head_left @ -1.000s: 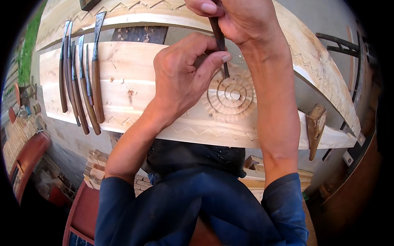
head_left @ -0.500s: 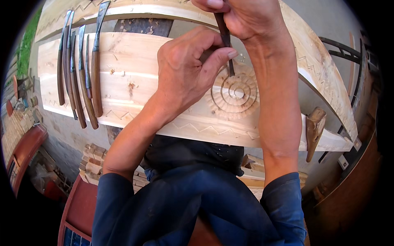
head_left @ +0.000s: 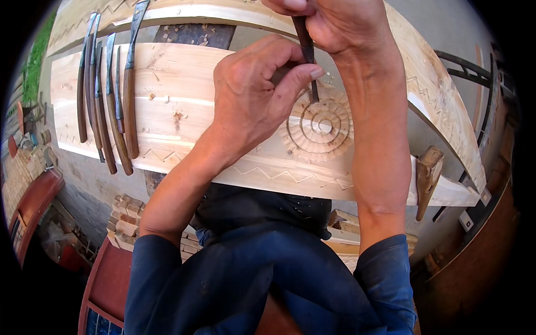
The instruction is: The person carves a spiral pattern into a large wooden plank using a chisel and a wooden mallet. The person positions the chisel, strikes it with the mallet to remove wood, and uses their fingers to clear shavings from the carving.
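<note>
A dark carving chisel (head_left: 304, 38) stands nearly upright, its tip on a round carved rosette (head_left: 324, 127) of rings and scalloped edges. My left hand (head_left: 257, 89) pinches the chisel low on its shaft, thumb and fingers around it. Higher up, my right hand (head_left: 340, 22) is closed around the chisel's upper part, partly cut off by the top of the picture. The rosette is cut into a pale wooden board (head_left: 184, 100), which has a zigzag line along its near edge. A few small shavings lie on the board.
Several wood-handled chisels (head_left: 129, 106) lie side by side at the board's left. A wooden mallet-like block (head_left: 429, 173) rests at its right end. Behind runs a curved board (head_left: 435, 100) with zigzag carving. Stacked wood blocks (head_left: 124, 223) and a reddish frame (head_left: 106, 279) stand lower left.
Very little differs. My right forearm has shifted slightly to the right, while the chisel tip stays at about the same place on the rosette's upper edge.
</note>
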A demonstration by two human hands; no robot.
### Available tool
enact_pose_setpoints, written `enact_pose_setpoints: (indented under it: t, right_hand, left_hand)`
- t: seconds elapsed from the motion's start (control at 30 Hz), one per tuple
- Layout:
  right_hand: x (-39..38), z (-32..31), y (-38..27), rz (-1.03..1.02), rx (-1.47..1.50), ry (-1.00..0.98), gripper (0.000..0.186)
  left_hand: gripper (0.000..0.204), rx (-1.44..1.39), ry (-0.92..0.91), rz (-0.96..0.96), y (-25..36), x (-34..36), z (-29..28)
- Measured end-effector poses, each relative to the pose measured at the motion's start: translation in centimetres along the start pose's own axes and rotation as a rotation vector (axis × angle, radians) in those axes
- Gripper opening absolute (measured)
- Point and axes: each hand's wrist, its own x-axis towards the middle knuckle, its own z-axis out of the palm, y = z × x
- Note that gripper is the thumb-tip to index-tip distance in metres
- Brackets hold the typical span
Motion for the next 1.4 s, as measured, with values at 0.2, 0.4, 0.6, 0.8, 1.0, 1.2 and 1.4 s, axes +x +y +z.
enact_pose_setpoints:
  t: [0.2, 0.4, 0.6, 0.8, 1.0, 1.2, 1.4]
  right_hand:
    - [0.0, 0.3, -0.1, 0.02, 0.024, 0.011, 0.04]
    - [0.0, 1.2, 0.2, 0.011, -0.034, 0.023, 0.041]
    - [0.4, 1.5, 0.9, 0.041, -0.031, -0.008, 0.04]
    - [1.7, 2.0, 1.7, 0.084, -0.1, 0.02, 0.04]
    - [1.7, 1.6, 2.6, 0.061, -0.103, -0.004, 0.04]
    - [2.1, 1.5, 2.5, 0.111, -0.042, -0.006, 0.041]
    - [1.6, 1.4, 2.4, 0.128, -0.044, 0.015, 0.04]
  left_hand:
    - [0.02, 0.023, 0.011, -0.037, 0.6, 0.2, 0.1]
    - [0.017, -0.036, 0.011, -0.065, 0.3, 0.1, -0.1]
    - [0.016, -0.002, -0.008, -0.132, 1.2, 0.0, -0.5]
    - [0.021, 0.162, 0.049, 0.1, -0.1, 0.4, -0.7]
    - [0.023, 0.102, 0.046, -0.038, -0.1, 0.1, -0.5]
    - [0.024, 0.141, 0.035, -0.051, -0.2, 0.1, -0.6]
    - [0.025, 0.209, 0.042, -0.024, -0.3, 0.3, -0.6]
